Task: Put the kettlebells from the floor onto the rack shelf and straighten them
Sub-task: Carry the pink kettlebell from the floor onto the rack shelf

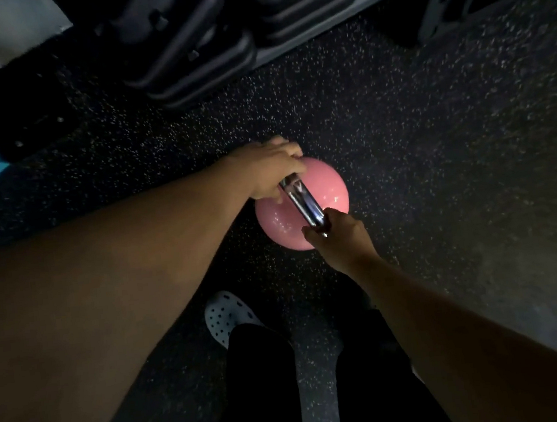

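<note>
Pink kettlebell (304,204) in the middle of the scene, over the dark speckled floor (433,123); hard to tell if sitting on it or just lifted off. Shiny metal handle (302,203) across the top, running from far left to near right. Left hand (271,173) wrapped around the far end of the handle, fingers curled tight on it. Right hand (339,235) closed around the near end, fingers clenched on the metal too. White shoe with holes (225,315) just near the ball, on the near side, with dark trouser legs (324,379) beside it. Stacked black weights (190,54) far off at the top, by the grey bottom bar of the rack (319,32); shelf itself not in sight. Biggest worry: smooth shiny handle, easy to slip out of sweaty fingers, and then a heavy ball down on the toes so close below. Soft shoe, not much help there. Also very dim here, so easy to bump the ball into the black weights or the rack bar on the way up. Round ball on a shelf, likely to roll or tip if set down crooked. Bent back, heavy load, maybe a sore back too.
</note>
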A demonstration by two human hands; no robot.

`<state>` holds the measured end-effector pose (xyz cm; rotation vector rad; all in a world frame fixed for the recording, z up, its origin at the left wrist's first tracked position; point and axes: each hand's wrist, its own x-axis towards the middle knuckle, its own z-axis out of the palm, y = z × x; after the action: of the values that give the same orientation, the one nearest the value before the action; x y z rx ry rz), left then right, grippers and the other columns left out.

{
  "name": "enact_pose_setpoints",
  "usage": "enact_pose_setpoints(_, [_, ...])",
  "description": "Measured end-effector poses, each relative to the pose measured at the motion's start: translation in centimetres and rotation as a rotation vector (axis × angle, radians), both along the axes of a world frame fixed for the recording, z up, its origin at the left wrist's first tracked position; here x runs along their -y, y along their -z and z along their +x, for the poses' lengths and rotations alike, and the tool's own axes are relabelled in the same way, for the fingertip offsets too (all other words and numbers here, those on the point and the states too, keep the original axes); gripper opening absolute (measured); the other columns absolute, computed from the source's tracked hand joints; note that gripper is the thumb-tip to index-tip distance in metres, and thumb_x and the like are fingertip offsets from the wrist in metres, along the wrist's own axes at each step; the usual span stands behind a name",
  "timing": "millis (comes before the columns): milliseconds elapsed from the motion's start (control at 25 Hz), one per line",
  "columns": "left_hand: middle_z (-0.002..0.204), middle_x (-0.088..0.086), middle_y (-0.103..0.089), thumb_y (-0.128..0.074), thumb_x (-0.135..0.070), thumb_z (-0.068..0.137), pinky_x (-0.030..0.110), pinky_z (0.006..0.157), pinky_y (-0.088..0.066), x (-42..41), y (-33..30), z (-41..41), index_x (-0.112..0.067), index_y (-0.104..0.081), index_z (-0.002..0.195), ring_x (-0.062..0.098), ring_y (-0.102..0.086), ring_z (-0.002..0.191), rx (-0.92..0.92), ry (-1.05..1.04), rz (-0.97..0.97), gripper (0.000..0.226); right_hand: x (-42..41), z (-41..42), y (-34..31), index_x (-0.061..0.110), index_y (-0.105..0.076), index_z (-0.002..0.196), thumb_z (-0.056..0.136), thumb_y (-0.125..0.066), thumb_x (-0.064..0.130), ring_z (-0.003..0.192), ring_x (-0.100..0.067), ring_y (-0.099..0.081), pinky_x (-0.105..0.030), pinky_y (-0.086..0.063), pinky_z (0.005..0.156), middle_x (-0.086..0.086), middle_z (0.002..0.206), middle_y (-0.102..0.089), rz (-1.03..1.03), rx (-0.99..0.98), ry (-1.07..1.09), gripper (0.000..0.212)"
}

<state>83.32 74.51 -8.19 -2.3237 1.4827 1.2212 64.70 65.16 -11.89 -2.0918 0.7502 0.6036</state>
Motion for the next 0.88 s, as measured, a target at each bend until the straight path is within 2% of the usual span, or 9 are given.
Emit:
enact_pose_setpoints(80, [0.115, 0.005, -0.055, -0.069, -0.016, 0.084, 0.044, 0.098, -0.046, 0.3, 1.9, -0.3, -0.021, -0.051, 0.079, 0.025, -0.048, 0.121, -0.044, 0.022, -0.039, 0.019, 0.2, 0.3, 0.8, 0.021, -0.061, 0.083, 0.084, -0.066, 0.038, 0.058, -0.016, -0.059, -0.024, -0.040, 0.047, 0.001, 0.069, -0.064, 0.080, -0.037, 0.002, 0.018])
enact_pose_setpoints(160, [0.094, 0.003, -0.057, -0.064, -0.014, 0.085, 0.044, 0.082, -0.053, 0.6, 3.0, -0.4, -0.022, -0.048, 0.069, 0.024, -0.059, 0.095, -0.085, -0.004, -0.046, 0.024, 0.7, 0.4, 1.0, 0.023, -0.058, 0.072, 0.081, -0.067, 0.035, 0.052, -0.013, -0.056, -0.022, -0.038, 0.045, 0.004, 0.060, -0.061, 0.105, -0.047, -0.015, 0.018])
enact_pose_setpoints(280, [0.081, 0.000, -0.057, -0.066, -0.015, 0.083, 0.039, 0.066, -0.053, -0.5, 2.9, -0.8, -0.027, -0.047, 0.061, 0.021, -0.060, 0.075, -0.140, -0.098, -0.080, 0.031, 1.6, 1.1, -0.3, 0.022, -0.064, 0.079, 0.077, -0.070, 0.033, 0.056, -0.014, -0.055, -0.020, -0.036, 0.046, 0.006, 0.061, -0.058, 0.028, -0.043, -0.041, 0.013])
enact_pose_setpoints(400, [0.071, -0.004, -0.057, -0.070, -0.017, 0.078, 0.032, 0.053, -0.045, -2.7, 0.3, -1.5, -0.027, -0.046, 0.058, 0.015, -0.057, 0.060, -0.189, -0.336, -0.169, 0.033, 3.3, 2.7, -3.9, 0.018, -0.069, 0.083, 0.073, -0.072, 0.031, 0.058, -0.014, -0.056, -0.017, -0.040, 0.048, 0.003, 0.065, -0.062, -0.071, 0.063, -0.184, 0.017])
enact_pose_setpoints(520, [0.070, -0.009, -0.053, -0.073, -0.018, 0.074, 0.027, 0.050, -0.038, -4.6, -4.3, -2.6, -0.028, -0.046, 0.059, 0.008, -0.053, 0.056, -0.210, -0.502, -0.224, 0.033, 4.1, 4.2, -9.5, 0.016, -0.068, 0.079, 0.071, -0.072, 0.025, 0.060, -0.018, -0.061, -0.024, -0.047, 0.052, -0.002, 0.068, -0.067, -0.078, 0.165, -0.286, 0.012])
enact_pose_setpoints(680, [0.058, -0.008, -0.048, -0.069, -0.017, 0.070, 0.030, 0.046, -0.036, -4.9, -11.8, -0.8, -0.025, -0.040, 0.053, 0.008, -0.045, 0.049, -0.132, -0.612, -0.355, 0.035, 4.1, 7.0, -16.3, 0.013, -0.065, 0.076, 0.071, -0.069, 0.023, 0.060, -0.025, -0.061, -0.032, -0.048, 0.052, -0.006, 0.068, -0.068, -0.144, 0.287, -0.325, 0.012])
enact_pose_setpoints(800, [0.054, -0.006, -0.047, -0.066, -0.022, 0.072, 0.033, 0.046, -0.036, -5.7, -18.1, 2.4, -0.023, -0.038, 0.054, 0.010, -0.045, 0.048, -0.019, -0.640, -0.422, 0.033, 3.6, 11.0, -21.3, 0.011, -0.065, 0.080, 0.072, -0.068, 0.024, 0.061, -0.028, -0.063, -0.035, -0.050, 0.053, -0.007, 0.068, -0.068, -0.186, 0.418, -0.355, 0.015])
enact_pose_setpoints(880, [0.055, -0.007, -0.047, -0.067, -0.024, 0.073, 0.036, 0.048, -0.039, -6.6, -21.6, 4.4, -0.026, -0.036, 0.054, 0.014, -0.048, 0.052, 0.088, -0.646, -0.465, 0.037, 2.9, 13.9, -24.2, 0.013, -0.062, 0.078, 0.072, -0.069, 0.023, 0.061, -0.030, -0.061, -0.033, -0.045, 0.052, -0.006, 0.066, -0.066, -0.203, 0.506, -0.362, 0.014])
